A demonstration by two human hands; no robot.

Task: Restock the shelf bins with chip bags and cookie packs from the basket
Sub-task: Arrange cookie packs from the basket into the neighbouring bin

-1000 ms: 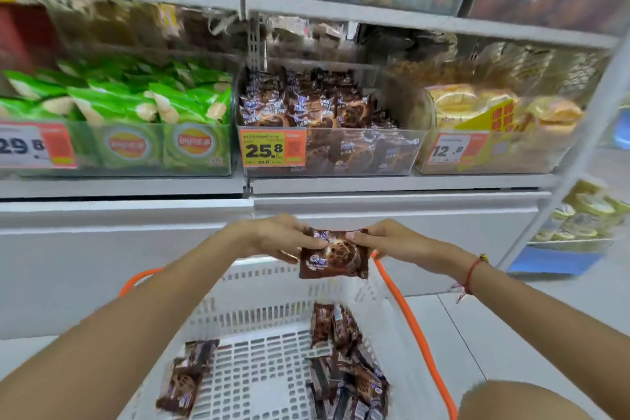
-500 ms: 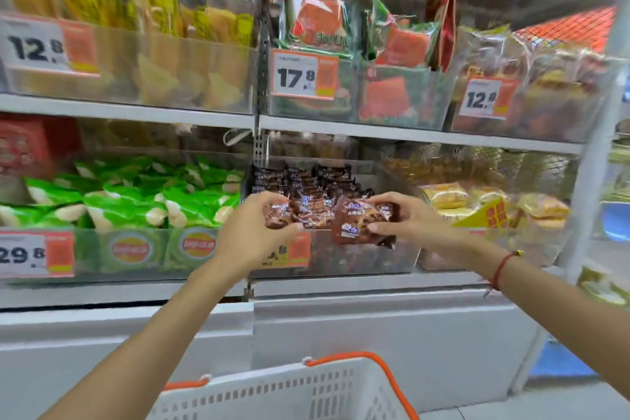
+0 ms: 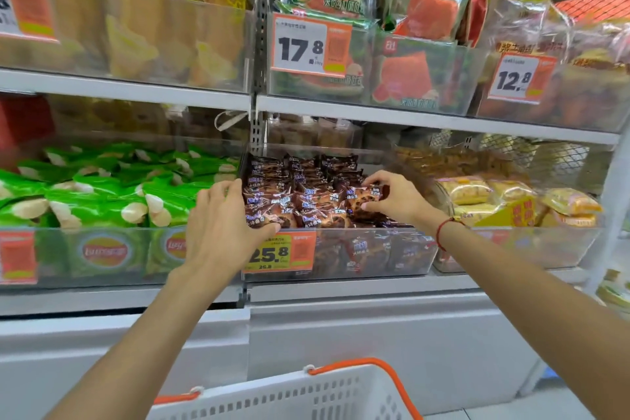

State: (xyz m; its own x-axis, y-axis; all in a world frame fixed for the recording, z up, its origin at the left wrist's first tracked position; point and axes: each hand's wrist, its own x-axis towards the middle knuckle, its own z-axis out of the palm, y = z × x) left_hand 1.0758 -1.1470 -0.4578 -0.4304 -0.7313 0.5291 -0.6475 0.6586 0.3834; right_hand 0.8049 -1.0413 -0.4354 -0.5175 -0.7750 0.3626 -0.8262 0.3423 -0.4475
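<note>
A clear shelf bin [image 3: 402, 254] in the middle of the lower shelf is packed with brown cookie packs [image 3: 308, 181]. My left hand [image 3: 221, 232] grips one brown cookie pack [image 3: 264, 213] at the bin's front left corner. Inside the bin, toward its right side, my right hand [image 3: 392, 196] pinches another brown cookie pack [image 3: 363, 198] on top of the pile. The white basket [image 3: 300, 395] with orange handles shows only its upper rim at the bottom edge; its contents are hidden.
Green chip bags [image 3: 102, 194] fill the bin to the left. Yellow snack packs [image 3: 504, 194] sit in the bin to the right. The upper shelf [image 3: 426, 119] holds bins of yellow and watermelon-print bags. An orange price tag [image 3: 279, 251] hangs on the cookie bin's front.
Both hands rose from above the basket up to the shelf, each with a cookie pack, and now reach into the cookie bin. The view tilted upward, so the basket dropped almost out of sight.
</note>
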